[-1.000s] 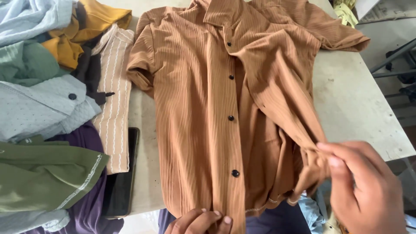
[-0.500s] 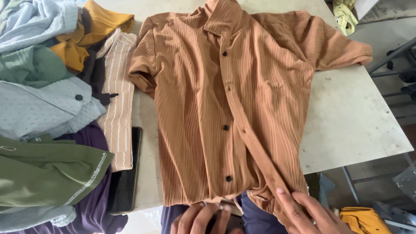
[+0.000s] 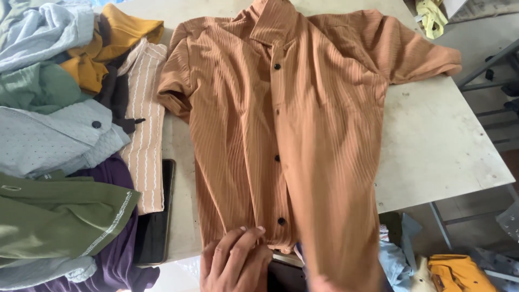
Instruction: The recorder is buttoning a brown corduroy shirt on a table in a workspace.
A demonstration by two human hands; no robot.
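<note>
Table (image 3: pixel 443 146): pale, scuffed top, its right edge and metal legs showing.

Brown shirt (image 3: pixel 281 140): ribbed, short-sleeved, buttoned down the front with dark buttons. It lay face up and spread flat across the table, collar at the far edge, hem at the near edge. Its long axis ran straight away from the person, so nearly the whole garment lay beyond the fingers.

Heap of clothes (image 3: pixel 59 140): piled just left of the shirt, with pale blue, mustard, green, olive and purple pieces, and a cream striped one touching the shirt's left sleeve.

Dark phone (image 3: pixel 157 216): flat on the table between the heap and the shirt.

Left hand (image 3: pixel 232 262): at the near edge, on the hem left of the button line. The fingers (image 3: pixel 246 238) lay fairly straight and close together, resting on the cloth's bottom edge rather than clearly gripping it.

Right hand (image 3: pixel 319 282): only a blurred sliver at the hem, right of the button line; its grip could not be told. Both hands were at the hem, the left more plainly on it.
</note>
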